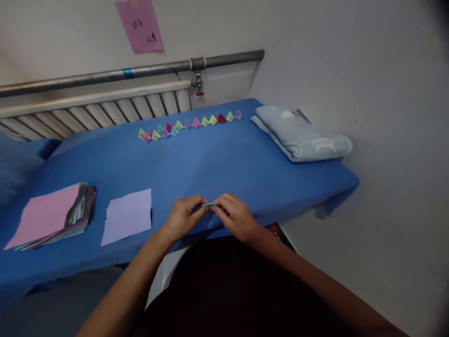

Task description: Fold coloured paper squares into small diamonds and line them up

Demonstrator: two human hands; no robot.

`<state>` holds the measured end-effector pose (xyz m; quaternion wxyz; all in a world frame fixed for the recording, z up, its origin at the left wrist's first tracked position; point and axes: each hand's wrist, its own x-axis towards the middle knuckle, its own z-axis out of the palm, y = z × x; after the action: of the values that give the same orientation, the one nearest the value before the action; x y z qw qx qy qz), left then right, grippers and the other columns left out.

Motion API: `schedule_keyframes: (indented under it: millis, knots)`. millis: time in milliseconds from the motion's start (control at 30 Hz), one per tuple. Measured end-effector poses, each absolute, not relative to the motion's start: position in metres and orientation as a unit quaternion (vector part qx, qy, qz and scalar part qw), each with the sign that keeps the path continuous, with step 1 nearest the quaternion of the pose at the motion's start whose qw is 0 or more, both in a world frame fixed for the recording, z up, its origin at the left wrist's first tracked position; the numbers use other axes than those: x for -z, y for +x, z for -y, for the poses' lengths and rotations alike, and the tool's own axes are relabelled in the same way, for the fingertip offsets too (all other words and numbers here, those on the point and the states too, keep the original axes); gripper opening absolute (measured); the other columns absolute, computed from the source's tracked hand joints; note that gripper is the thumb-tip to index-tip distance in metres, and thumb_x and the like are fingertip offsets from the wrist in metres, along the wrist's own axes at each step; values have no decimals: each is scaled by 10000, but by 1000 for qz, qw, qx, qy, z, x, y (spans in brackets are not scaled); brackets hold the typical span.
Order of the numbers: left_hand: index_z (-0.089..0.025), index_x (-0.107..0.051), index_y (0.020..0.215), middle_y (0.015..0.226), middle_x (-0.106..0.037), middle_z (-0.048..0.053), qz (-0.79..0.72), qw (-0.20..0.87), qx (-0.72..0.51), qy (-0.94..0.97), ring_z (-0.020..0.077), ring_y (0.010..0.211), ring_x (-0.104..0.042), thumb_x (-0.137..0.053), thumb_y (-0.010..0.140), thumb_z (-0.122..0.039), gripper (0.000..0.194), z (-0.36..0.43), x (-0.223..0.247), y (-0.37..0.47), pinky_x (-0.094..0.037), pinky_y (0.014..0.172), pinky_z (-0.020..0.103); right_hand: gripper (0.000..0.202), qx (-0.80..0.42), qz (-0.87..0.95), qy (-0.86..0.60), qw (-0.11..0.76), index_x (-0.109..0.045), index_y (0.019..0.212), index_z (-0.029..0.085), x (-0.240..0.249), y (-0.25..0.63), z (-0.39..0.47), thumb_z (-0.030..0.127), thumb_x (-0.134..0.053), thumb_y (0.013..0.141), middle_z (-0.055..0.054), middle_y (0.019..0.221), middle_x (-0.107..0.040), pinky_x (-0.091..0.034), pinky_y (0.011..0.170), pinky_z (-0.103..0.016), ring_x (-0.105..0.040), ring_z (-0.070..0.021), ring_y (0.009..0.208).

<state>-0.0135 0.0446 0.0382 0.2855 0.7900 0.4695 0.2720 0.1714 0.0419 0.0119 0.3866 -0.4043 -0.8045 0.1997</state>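
Observation:
Between my two hands is a small folded piece of light blue-green paper (209,204), mostly covered by the fingers. My left hand (184,215) pinches its left end with thumb and forefinger. At the other end, my right hand (236,216) pinches it the same way. Both hands are just above the near edge of the blue bed sheet (168,168). A lavender paper sheet (128,216) lies flat to the left of my left hand. Farther left is a stack of coloured paper (49,215) with a pink sheet on top.
Along the far side of the bed runs a row of small folded paper pieces (195,122) in several colours. A folded pale blue blanket (301,135) lies at the right end. Behind stand a radiator (122,110) and a metal pipe (157,69); a pink note (140,25) hangs above.

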Motion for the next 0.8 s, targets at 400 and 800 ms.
schedule_keyframes:
  millis: [400, 800]
  knots:
    - [-161, -605, 883, 906, -677, 85, -385, -34, -289, 876, 198, 845, -607, -441, 919, -114, 174, -25, -8, -11, -442, 787, 355, 273, -26, 890, -358, 283, -671, 939, 186, -1, 181, -36, 147, -400, 935, -75, 881, -640, -374, 716, -331, -490, -186, 770]
    - [-183, -615, 1023, 999, -686, 88, -415, 12, -295, 861, 211, 934, -610, -499, 908, -174, 164, -6, 2, -15, -456, 850, 404, 211, -99, 879, -355, 303, -636, 1073, 208, 12, 189, -23, 208, -481, 929, -79, 1035, -671, -361, 831, -388, -549, -220, 944]
